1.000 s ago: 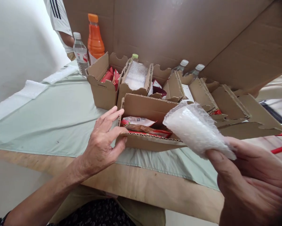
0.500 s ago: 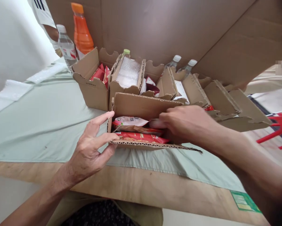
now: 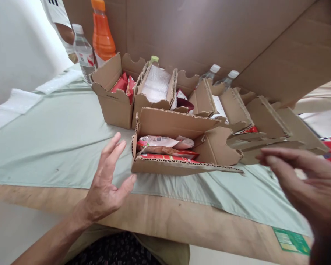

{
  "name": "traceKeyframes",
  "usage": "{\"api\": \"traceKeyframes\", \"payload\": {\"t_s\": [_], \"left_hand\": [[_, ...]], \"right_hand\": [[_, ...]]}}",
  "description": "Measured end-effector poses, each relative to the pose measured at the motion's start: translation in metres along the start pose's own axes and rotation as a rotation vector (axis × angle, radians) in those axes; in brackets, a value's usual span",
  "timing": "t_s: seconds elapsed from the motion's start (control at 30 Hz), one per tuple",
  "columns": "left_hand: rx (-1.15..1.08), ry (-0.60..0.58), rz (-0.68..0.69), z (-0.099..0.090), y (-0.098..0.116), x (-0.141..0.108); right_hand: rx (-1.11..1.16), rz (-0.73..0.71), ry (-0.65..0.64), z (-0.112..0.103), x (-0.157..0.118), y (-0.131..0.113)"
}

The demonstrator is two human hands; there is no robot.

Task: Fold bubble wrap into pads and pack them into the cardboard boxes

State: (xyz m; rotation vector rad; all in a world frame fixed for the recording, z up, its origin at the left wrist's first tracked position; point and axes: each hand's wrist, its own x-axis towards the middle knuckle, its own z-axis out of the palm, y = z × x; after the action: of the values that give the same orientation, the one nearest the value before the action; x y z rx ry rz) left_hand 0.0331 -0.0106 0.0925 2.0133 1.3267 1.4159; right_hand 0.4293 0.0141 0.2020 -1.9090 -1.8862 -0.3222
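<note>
In the middle of the table stands an open cardboard box [image 3: 165, 169] holding several snack packets, among them a red packet [image 3: 168, 157] along the near wall and a white and pink packet [image 3: 157, 141] behind it. My left hand [image 3: 108, 184] is just left of the box, apart from it, its fingers spread and holding nothing. To the right of the box hovers my right hand [image 3: 300, 176], somewhat blurred. Its thumb and forefinger are stretched out with a gap between them, and I see nothing in them.
Behind is a row of open cardboard boxes [image 3: 114, 110], one with bubble wrap [image 3: 156, 84]. An orange drink bottle [image 3: 103, 36] and a clear bottle [image 3: 84, 55] stand at the back left. Bubble wrap sheets [image 3: 18, 106] lie left. A green packet [image 3: 291, 241] is at the front right edge.
My right hand has come out of the box and moved right. My left hand has let go of the box's left end and opened beside it. The packets stay inside.
</note>
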Motion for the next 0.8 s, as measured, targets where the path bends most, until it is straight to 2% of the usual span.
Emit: {"api": "traceKeyframes", "payload": {"t_s": [0.1,0.17,0.23,0.3,0.4,0.53,0.63,0.7,0.8], "left_hand": [[-0.113,-0.091,-0.198,0.013,-0.007,-0.009],[-0.209,-0.144,-0.301,0.026,-0.011,-0.01],[-0.298,-0.167,-0.367,0.039,-0.012,-0.009],[-0.363,-0.149,-0.42,0.048,-0.01,-0.009],[-0.395,-0.112,-0.472,0.05,-0.001,-0.022],[-0.361,-0.141,-0.533,0.024,0.009,-0.073],[-0.318,-0.072,-0.588,-0.01,0.005,-0.105],[-0.323,0.036,-0.568,-0.033,-0.003,-0.102],[-0.382,0.148,-0.461,-0.052,-0.013,-0.063]], "right_hand": [[0.293,0.052,-0.203,0.037,-0.034,0.007],[0.428,0.05,-0.334,0.07,-0.047,-0.004],[0.546,0.08,-0.41,0.097,-0.053,-0.021],[0.63,0.121,-0.419,0.112,-0.06,-0.037],[0.648,0.157,-0.37,0.111,-0.079,-0.051],[0.627,0.129,-0.29,0.09,-0.123,-0.067],[0.665,0.036,-0.298,0.08,-0.138,-0.1],[0.705,-0.053,-0.292,0.08,-0.128,-0.128],[0.773,-0.114,-0.272,0.086,-0.097,-0.157]]}}
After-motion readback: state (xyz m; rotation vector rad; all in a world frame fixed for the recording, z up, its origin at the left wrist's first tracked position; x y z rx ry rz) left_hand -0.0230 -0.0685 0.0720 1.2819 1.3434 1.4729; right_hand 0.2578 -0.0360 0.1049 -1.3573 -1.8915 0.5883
